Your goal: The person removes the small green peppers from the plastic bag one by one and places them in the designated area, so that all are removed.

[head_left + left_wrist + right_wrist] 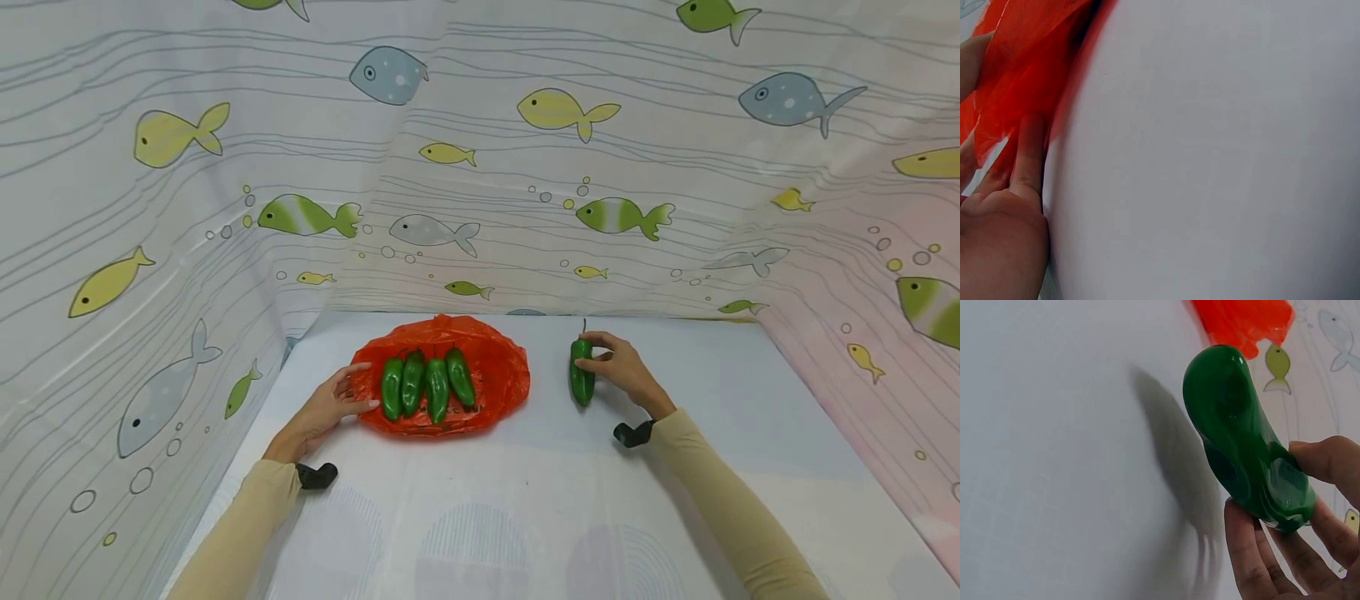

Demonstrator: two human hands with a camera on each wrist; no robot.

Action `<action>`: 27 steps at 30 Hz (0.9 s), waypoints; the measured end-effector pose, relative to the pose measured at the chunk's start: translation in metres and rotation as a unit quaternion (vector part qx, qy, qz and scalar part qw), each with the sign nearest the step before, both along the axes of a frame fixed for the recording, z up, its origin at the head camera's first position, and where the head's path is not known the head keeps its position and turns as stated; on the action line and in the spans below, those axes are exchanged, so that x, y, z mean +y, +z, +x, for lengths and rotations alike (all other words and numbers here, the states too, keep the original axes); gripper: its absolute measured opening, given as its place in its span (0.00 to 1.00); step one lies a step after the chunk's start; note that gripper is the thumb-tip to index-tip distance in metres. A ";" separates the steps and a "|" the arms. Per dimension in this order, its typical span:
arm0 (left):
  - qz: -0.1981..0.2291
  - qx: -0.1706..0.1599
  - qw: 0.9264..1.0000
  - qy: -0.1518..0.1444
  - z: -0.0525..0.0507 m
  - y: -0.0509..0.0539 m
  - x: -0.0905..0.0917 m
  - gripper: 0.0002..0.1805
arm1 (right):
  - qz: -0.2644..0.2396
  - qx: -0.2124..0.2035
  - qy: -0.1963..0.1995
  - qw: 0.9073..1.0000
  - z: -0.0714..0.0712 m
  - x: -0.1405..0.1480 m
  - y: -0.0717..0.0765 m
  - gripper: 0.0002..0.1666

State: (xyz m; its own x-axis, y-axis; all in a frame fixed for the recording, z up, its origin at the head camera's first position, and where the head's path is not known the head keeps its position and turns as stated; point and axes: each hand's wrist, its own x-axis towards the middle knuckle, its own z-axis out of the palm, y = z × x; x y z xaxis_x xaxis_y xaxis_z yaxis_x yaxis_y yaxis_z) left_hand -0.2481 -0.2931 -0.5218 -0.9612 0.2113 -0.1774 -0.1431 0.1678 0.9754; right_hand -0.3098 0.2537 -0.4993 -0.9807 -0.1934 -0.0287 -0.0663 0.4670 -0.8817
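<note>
A red plastic bag point(495, 358) lies spread on the table, with several green peppers point(437, 390) side by side on it, their stems pointing away. At the bag's left edge my left hand point(326, 408) touches the plastic with fingers spread. In the left wrist view, a straight finger point(1030, 150) meets the red plastic point(1035, 62), which partly covers its tip. Off to the right, my right hand point(618, 367) holds another green pepper point(581, 385) between thumb and fingers, stem pointing away. The right wrist view shows this pepper point(1229, 419) above the table, apart from its shadow.
The white table point(480, 492) has pale printed shapes near its front. Fish-patterned cloth point(480, 183) stands as walls at the back and both sides. A dark wrist device point(318, 476) sits on the left wrist, another point(633, 433) on the right.
</note>
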 end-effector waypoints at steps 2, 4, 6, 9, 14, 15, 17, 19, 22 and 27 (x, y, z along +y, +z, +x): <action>-0.003 0.002 1.000 -0.002 0.000 0.000 0.000 0.47 | -0.002 -0.003 -0.001 1.000 -0.001 0.001 -0.002 0.38; -0.005 0.001 1.000 -0.002 0.000 0.000 0.001 0.47 | -0.002 -0.006 -0.003 1.000 -0.001 0.001 -0.002 0.38; -0.006 -0.002 1.000 0.000 0.000 0.000 0.001 0.47 | 0.001 -0.008 -0.002 1.000 -0.001 0.001 -0.003 0.38; -0.001 -0.004 1.000 0.001 0.000 0.002 0.001 0.47 | 0.000 -0.012 -0.006 1.000 0.000 0.001 -0.003 0.37; 0.004 -0.005 1.000 0.003 0.002 0.004 0.002 0.47 | -0.003 -0.019 -0.001 1.000 0.000 0.001 -0.005 0.36; 0.006 -0.005 1.000 0.004 0.002 0.004 0.002 0.47 | -0.003 -0.019 0.000 1.000 -0.001 0.001 -0.006 0.37; 0.008 -0.005 1.000 0.004 0.001 0.004 0.002 0.47 | -0.002 -0.020 0.000 1.000 -0.001 0.001 -0.007 0.37; 0.008 -0.005 1.000 0.003 0.001 0.003 0.001 0.47 | -0.004 -0.020 0.001 1.000 -0.001 0.002 -0.008 0.37; 0.007 -0.007 1.000 0.004 0.002 0.003 0.001 0.48 | 0.000 -0.027 -0.001 1.000 0.001 0.003 -0.006 0.38; 0.007 -0.006 1.000 0.004 0.002 0.003 0.001 0.48 | -0.006 -0.044 0.001 0.999 -0.001 0.005 -0.005 0.38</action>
